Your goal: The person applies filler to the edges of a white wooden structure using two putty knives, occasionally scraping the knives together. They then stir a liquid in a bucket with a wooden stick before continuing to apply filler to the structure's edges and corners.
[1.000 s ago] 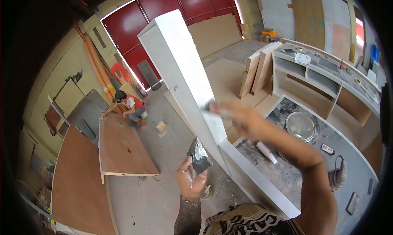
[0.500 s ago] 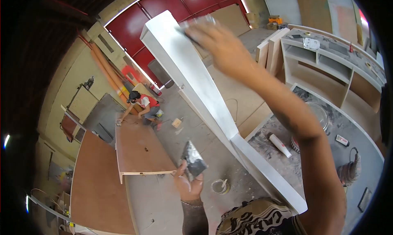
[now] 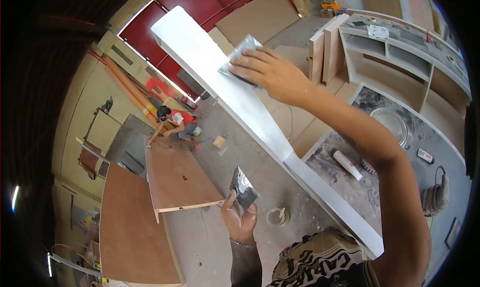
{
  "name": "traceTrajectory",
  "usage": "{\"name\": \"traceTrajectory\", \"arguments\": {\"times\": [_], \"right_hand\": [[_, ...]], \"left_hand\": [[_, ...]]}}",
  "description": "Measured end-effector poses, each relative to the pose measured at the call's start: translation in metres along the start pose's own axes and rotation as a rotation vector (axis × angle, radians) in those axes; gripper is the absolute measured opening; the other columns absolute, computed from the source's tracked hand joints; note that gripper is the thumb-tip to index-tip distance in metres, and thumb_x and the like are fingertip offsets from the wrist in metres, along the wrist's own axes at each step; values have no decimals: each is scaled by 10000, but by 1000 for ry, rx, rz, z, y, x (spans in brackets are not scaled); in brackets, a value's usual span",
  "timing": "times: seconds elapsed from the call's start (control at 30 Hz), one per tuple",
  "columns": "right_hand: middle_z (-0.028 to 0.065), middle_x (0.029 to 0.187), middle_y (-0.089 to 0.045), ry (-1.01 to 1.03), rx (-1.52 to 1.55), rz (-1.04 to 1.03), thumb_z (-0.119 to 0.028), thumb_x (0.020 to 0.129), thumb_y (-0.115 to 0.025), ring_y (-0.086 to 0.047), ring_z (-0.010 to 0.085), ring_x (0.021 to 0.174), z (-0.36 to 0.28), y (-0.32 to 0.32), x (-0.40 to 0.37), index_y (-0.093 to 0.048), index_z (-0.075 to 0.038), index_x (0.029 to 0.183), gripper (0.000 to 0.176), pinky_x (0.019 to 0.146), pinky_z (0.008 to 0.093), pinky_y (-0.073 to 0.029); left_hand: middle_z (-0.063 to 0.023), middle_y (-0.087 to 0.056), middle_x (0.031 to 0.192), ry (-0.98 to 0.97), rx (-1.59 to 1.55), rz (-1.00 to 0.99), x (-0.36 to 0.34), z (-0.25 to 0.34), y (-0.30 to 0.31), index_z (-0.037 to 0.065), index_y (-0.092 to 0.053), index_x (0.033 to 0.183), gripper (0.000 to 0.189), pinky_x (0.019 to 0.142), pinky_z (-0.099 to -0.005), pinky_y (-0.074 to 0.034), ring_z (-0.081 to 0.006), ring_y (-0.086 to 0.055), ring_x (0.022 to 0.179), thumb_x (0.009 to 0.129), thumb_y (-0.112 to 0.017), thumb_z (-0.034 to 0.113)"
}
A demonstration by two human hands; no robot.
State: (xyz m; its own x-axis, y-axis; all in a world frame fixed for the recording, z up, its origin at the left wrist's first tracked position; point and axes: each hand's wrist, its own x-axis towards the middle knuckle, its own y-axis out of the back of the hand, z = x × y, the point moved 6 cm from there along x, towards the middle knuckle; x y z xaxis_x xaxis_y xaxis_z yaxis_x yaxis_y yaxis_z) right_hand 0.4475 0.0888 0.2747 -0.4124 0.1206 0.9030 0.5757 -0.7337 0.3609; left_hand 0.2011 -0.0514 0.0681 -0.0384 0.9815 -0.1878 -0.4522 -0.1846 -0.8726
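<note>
A long white board (image 3: pixel 200 49) stretches from the upper left down to my body at the lower right, bent at an angle partway along. On its upper part, my right hand (image 3: pixel 272 74) grips a flat, pale putty spreader (image 3: pixel 248 43), fingers spread over its face and its edge at the board's surface. Lower down and apart from the board, my left hand (image 3: pixel 240 221) holds a metal putty scraper (image 3: pixel 245 189) smeared with white and grey filler. Beside that hand, on the floor, is an open tub (image 3: pixel 278 216) with a stick in it.
At right, a dusty worktop (image 3: pixel 325 162) carries a white tube (image 3: pixel 347 165), a round tin lid (image 3: pixel 389 126) and a power sander (image 3: pixel 436 197). Shelving (image 3: pixel 387 69) stands behind it. A co-worker (image 3: pixel 177 123) crouches by a brown panel (image 3: pixel 182 174) at left.
My right hand has moved down along the board with the spreader, whose face now shows more clearly. The left hand still holds its scraper. The view has shifted slightly.
</note>
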Motion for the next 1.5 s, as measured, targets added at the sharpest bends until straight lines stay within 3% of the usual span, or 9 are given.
{"name": "traceTrajectory", "arguments": {"times": [0.23,0.27,0.37,0.43,0.53,0.67,1.0,1.13,1.5], "right_hand": [[130,1390,-523,-211,934,-88,147,627,-537,-484,321,1299,-100,37,-101,-489,-127,1409,830,1100,436,-383],[140,1393,-518,-238,1033,-163,141,622,-542,-480,331,1300,-114,38,-115,-488,-130,1412,837,1105,435,-379],[157,1397,-511,-206,875,-301,166,645,-512,-481,348,1301,-123,23,-161,-470,-120,1421,828,1102,436,-380],[166,1411,-501,-345,831,-190,190,639,-503,-459,354,1325,-100,10,-168,-483,-68,1397,801,1113,431,-364],[173,1397,-510,-601,839,159,211,677,-433,-458,356,1321,-50,6,-142,-487,-39,1378,746,1105,404,-363],[191,1345,-531,-546,724,400,204,677,-382,-497,384,1266,-14,-10,-88,-486,-28,1349,718,1083,416,-381],[186,1275,-572,-396,810,588,188,685,-383,-523,359,1220,9,-35,-5,-560,-16,1263,638,1051,412,-415],[183,1301,-578,-416,1020,525,168,697,-337,-559,319,1189,28,-39,31,-546,-27,1309,676,932,314,-443],[152,1028,-688,-273,862,569,42,765,-431,-626,156,828,86,-39,117,-569,-59,1319,580,739,298,-509]], "left_hand": [[-131,-674,1109,211,-74,-266,20,-23,-34,27,-585,1189,267,631,-358,-591,-240,-670,926,971,-475,132],[-111,-683,1061,-3,157,-223,22,-17,-30,35,-596,1161,248,601,-344,-582,-226,-676,873,961,-498,144],[-73,-701,963,-287,438,-192,10,-2,-41,56,-613,1111,222,528,-317,-558,-198,-685,754,939,-543,177],[-75,-698,956,5,76,-295,-8,8,-75,66,-608,1123,240,500,-317,-546,-198,-679,729,933,-539,196],[-67,-689,989,-144,261,-147,-10,23,-74,83,-601,1141,257,458,-315,-525,-193,-676,707,911,-544,184],[-132,-683,1107,-37,127,-181,-3,6,-49,31,-571,1204,294,521,-341,-564,-272,-675,837,967,-475,175],[-57,-706,929,4,171,134,-18,8,16,71,-626,1099,217,524,-314,-572,-187,-654,734,937,-523,170],[-51,-700,931,-34,175,150,-20,20,32,80,-627,1096,215,528,-308,-571,-183,-651,742,933,-524,174],[-48,-697,964,-12,162,141,-10,24,42,83,-619,1115,226,528,-307,-568,-188,-663,764,934,-523,177]]}}
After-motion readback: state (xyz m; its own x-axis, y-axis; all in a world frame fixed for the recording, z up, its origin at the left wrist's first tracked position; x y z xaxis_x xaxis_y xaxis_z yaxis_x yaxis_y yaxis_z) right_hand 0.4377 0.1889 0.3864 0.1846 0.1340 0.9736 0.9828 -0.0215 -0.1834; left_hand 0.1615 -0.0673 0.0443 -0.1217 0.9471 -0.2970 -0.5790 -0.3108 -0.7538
